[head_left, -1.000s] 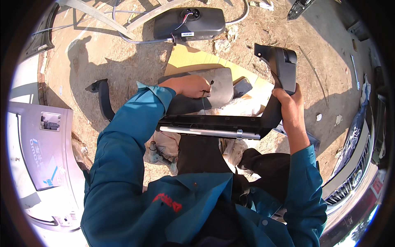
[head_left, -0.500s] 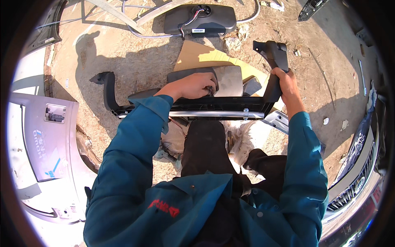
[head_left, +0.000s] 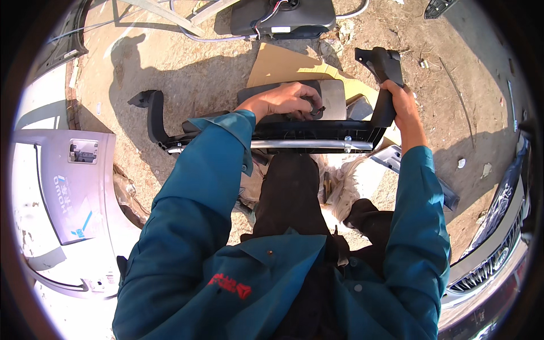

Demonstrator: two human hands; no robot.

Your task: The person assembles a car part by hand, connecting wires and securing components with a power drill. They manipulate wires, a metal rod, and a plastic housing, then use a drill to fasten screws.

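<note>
A long black plastic bracket [head_left: 328, 129] with upturned arms at both ends lies across in front of me. A silver tube [head_left: 272, 144] runs along its near side, with a small clear clip near the right end. My right hand [head_left: 404, 107] is wrapped round the bracket's right arm. Just beyond the bar, my left hand [head_left: 289, 101] is closed, with a small dark piece between thumb and fingers; its kind is too small to tell. Under and beyond that hand lies a dark grey flat panel [head_left: 333, 99], partly hidden by it.
Cardboard [head_left: 277, 62] lies beneath the panel. A black mirror-like housing [head_left: 283, 20] with wires rests farther off. At left stands a pale vehicle door panel [head_left: 96, 187]; a grille [head_left: 481, 272] is at lower right. My knee [head_left: 292, 187] is below the bracket.
My left hand has moved right and slightly away from the bar, taking the small dark piece with it. My right hand keeps its grip. The whole view has shifted a little.
</note>
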